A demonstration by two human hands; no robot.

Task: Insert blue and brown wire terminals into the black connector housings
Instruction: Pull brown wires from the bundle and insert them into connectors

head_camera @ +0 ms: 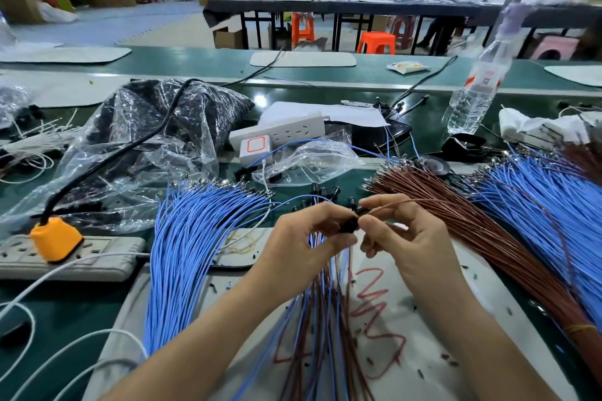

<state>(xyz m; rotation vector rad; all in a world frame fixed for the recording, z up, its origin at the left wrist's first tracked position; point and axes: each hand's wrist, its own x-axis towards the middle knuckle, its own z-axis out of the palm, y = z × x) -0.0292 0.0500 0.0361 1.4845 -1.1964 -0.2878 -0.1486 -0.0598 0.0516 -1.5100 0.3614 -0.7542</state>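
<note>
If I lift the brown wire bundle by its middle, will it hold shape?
Probably not: the brown wire bundle is thin strands, likely floppy. Only the yellow band at one end seems to bind it, so the fanned terminal ends would likely splay.

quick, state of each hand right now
Left hand: closed, gripping a small black plastic connector housing.
Right hand: closed, pinching a thin brown wire at that housing.

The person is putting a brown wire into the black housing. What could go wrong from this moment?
The right hand pinches the brown wire at the black connector housing in the left hand; the entry is hidden, so the terminal might go in crooked. The wire lies over the brown bundle and may snag others there.
</note>
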